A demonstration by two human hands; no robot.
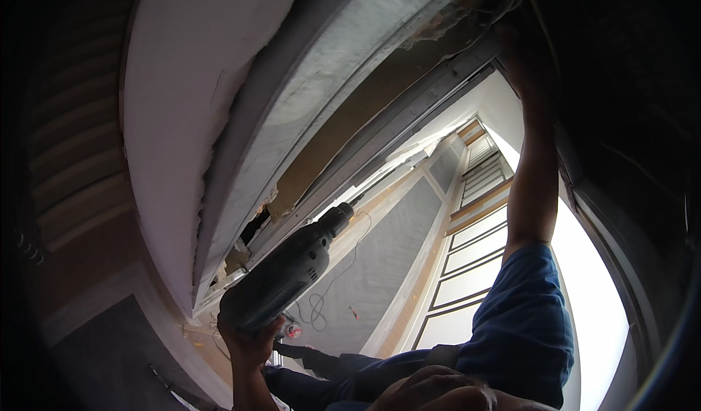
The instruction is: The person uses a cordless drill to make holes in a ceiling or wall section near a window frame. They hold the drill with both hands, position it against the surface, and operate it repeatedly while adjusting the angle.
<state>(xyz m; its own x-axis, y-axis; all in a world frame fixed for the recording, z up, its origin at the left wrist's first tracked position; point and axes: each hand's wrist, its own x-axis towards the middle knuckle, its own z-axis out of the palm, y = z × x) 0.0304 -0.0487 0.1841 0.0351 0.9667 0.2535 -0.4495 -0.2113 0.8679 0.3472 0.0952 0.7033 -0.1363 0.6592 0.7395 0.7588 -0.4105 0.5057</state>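
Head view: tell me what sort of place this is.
Probably a room under renovation: a grey power drill held up at broken white plaster along the frame, beside tall louvred windows.

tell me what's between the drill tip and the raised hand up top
In the head view, between the drill and the right hand runs a grey metal track along the broken ceiling edge; nothing else.

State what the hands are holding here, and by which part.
The left hand grips a power drill by its handle end; the right hand reaches overhead, its hold unclear.
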